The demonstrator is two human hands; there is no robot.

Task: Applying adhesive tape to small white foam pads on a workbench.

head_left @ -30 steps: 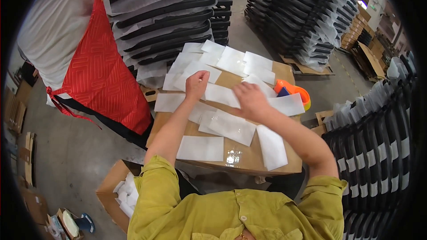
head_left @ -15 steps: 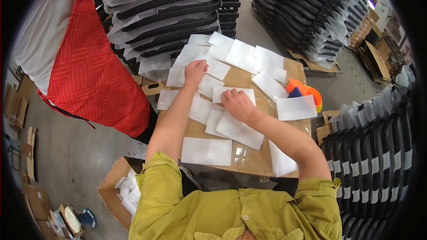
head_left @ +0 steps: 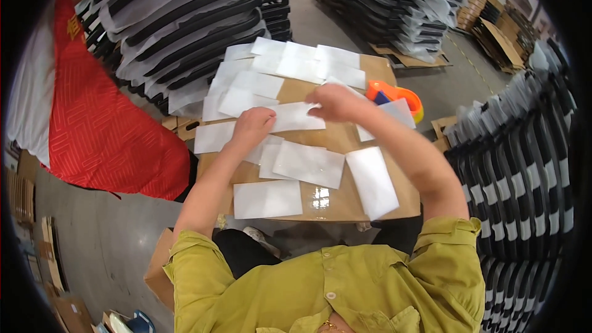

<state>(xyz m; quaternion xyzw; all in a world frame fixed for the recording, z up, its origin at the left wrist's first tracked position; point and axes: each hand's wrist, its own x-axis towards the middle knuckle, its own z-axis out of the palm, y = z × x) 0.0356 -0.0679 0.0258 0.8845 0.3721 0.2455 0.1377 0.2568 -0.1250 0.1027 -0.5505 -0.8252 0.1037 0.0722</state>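
Observation:
A thin white foam sheet (head_left: 295,118) lies between my two hands over the middle of a cardboard-topped table (head_left: 330,200). The closed fingers of my left hand (head_left: 253,126) pinch its left end. My right hand (head_left: 338,102) is curled at its upper right corner, fingers closed, the fingertips partly blurred. Other white sheets are spread around, some overlapping, such as the flat sheet (head_left: 268,199) near the front edge and the slanted sheet (head_left: 373,182) at the right. Behind my right wrist sits an orange tape dispenser (head_left: 407,97), partly covered by a sheet.
Tall stacks of black curved parts wrapped in white film (head_left: 191,31) rise beyond the table, with another stack (head_left: 518,191) at the right. To the left stands a person in a red apron (head_left: 108,117). An open cardboard box (head_left: 160,271) is on the floor at lower left.
My left hand has come down and nearer to the sheet's left end. My right hand has shifted to its upper right corner. The view has turned, and the person in red raises an arm.

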